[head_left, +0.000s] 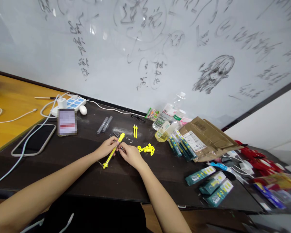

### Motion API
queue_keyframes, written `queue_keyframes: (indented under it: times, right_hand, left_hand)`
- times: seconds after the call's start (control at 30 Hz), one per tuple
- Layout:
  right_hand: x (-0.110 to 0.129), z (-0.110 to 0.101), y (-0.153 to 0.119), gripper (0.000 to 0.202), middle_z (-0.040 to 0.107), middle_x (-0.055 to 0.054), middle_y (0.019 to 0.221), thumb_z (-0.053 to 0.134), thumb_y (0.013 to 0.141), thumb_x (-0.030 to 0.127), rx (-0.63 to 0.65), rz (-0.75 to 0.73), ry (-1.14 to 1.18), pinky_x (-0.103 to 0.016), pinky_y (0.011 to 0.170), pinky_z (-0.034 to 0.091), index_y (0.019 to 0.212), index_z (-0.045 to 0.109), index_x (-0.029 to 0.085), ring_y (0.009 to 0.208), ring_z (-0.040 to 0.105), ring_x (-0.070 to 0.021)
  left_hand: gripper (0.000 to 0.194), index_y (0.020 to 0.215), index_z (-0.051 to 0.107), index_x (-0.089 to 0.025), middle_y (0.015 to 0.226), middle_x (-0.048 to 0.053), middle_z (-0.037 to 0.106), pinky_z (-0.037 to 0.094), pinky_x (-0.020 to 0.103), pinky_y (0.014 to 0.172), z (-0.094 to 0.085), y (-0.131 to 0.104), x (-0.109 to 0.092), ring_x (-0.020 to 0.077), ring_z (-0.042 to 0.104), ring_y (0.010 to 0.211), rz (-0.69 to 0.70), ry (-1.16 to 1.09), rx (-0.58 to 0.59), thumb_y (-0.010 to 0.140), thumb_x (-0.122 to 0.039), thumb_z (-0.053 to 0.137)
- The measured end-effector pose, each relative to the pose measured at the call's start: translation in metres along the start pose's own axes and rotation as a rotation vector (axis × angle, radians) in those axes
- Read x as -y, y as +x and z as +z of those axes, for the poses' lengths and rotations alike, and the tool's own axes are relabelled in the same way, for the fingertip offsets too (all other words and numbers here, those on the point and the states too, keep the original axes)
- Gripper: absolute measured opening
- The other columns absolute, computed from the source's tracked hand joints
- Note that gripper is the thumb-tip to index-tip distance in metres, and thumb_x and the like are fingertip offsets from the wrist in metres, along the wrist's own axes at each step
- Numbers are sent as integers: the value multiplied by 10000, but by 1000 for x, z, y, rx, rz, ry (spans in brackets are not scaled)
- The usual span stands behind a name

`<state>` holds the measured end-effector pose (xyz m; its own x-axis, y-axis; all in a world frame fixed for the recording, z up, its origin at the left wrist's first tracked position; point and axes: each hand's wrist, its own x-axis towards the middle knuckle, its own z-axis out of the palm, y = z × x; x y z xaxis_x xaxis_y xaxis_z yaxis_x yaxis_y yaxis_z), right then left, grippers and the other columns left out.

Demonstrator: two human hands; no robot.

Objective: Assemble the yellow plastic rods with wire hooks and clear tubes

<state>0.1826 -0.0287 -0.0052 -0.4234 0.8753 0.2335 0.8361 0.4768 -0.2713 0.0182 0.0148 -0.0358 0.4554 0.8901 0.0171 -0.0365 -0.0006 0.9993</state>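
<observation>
A whiteboard [106, 51] covered in dark handwriting, with a drawn head towards its right, stood along the far edge of the dark worktop [169, 176]. A yellow wooden surface [16, 94] met the worktop's left edge. Near the far right corner leaned a brown parcel [208, 134] with a white label, and plastic bottles [160, 121] stood just left of it, close to the far edge. A phone [34, 140] lay along the left edge, a white cable across it; a power strip [74, 103] sat at the far left corner.

Three green boxes [212, 182] lay near the right end of the near edge, and more rested against the parcel.

Both hands worked over the middle of the worktop, nearer the near edge than the far one. The left hand [109, 147] was closed around the upper part of a long yellow stick [109, 158], which slanted down towards the near edge. The right hand [132, 155] had its fingers drawn together beside the stick's middle; whether they gripped anything I could not tell.

Two clear tubes [102, 125] lay side by side between the hands and the far edge. Small yellow pieces [147, 149] were heaped just right of the right hand, two short yellow rods [135, 131] lay beyond it towards the far edge, and thin wire hooks [129, 139] lay close to the hands.
</observation>
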Motion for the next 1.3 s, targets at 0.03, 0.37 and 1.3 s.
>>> queue_keyframes:
  times: [0.03,0.37,1.3]
  right_hand:
    - [0,0,0,119,639,32,767,461,886,243,-2,-4,1,-198,574,295,972,543,258,667,592,-128]
    - [-3,4,1,135,656,24,774,423,908,238,-21,-8,-25,-209,568,300,998,519,266,660,614,-141]
    - [-7,6,4,163,621,-35,841,286,910,220,-192,104,147,-259,614,396,1037,388,207,707,602,-186]
  left_hand:
    - [324,895,443,-184,597,-54,550,443,192,394,0,0,0,80,531,398,2,0,-1,783,-469,548]
    - [310,897,440,-188,580,-64,543,419,181,388,1,-1,-4,78,525,385,-15,-1,-13,785,-456,548]
    - [415,1131,500,-176,582,-32,564,489,236,464,3,-9,-12,106,549,455,-17,83,114,804,-431,533]
